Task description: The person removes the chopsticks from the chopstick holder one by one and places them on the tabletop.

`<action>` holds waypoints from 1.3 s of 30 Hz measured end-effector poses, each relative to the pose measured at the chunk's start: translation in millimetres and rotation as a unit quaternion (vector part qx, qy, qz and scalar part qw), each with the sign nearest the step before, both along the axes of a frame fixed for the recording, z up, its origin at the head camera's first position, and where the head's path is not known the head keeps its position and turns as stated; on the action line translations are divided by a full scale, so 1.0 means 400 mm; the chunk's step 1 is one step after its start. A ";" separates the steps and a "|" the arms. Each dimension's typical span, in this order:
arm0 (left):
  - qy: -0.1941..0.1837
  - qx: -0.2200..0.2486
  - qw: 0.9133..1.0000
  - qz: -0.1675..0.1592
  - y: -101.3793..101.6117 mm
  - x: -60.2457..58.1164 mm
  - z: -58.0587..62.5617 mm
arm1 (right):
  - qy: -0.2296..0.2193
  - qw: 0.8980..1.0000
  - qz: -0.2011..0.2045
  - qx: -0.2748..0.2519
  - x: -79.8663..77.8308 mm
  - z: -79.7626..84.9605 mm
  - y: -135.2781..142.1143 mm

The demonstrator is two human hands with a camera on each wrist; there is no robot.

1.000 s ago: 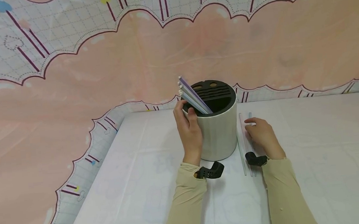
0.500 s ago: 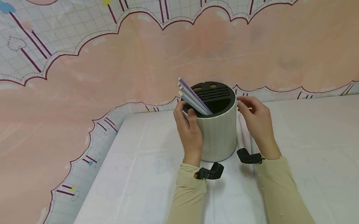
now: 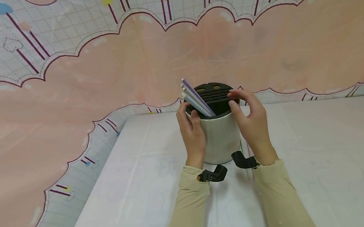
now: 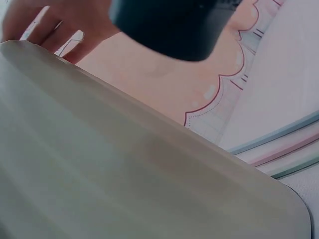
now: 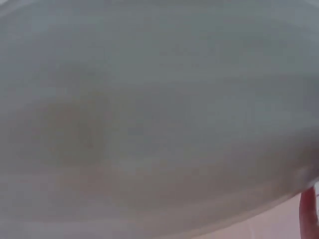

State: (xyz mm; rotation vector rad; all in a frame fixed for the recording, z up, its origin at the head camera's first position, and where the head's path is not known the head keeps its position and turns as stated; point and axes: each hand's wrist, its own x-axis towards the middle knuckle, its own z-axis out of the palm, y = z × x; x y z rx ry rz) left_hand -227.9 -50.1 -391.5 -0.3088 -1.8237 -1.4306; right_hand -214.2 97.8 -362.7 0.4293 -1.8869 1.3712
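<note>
While blk cams (image 3: 214, 173) sit on both wrists, L hand (image 3: 192, 135) grips holder (image 3: 220, 139) on its L side, thumb at rim; R hand (image 3: 254, 124), half curled, has its R rim, whether w/ anything else can't tell. Just R of holder, 3 loose sticks (image 4: 286, 149) (blue, pink, green) lie on table (image 3: 326, 159), long axes approx. front-to-back. Holder stands upright, long axis vertical; in its front compt., bunched sticks (image 3: 196, 101) lean, tops pointing up & L. Behind holder: printed backdrop (image 3: 133, 71).
</note>
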 end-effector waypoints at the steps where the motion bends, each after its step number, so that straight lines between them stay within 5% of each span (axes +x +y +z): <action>1: 0.002 0.001 1.000 0.000 0.000 0.000 0.000 | 0.009 1.000 -0.002 0.018 0.001 0.002 -0.005; 8: 0.007 0.002 1.000 -0.001 -0.003 0.001 0.000 | 0.058 0.991 -0.034 0.119 0.008 0.020 -0.030; 17: 0.027 0.001 1.000 0.004 -0.003 0.007 0.001 | 0.055 0.968 -0.068 0.235 0.034 0.037 -0.055; 39: 0.031 0.003 1.000 0.004 -0.002 0.008 -0.004 | 0.003 0.948 -0.074 0.308 0.061 0.052 -0.069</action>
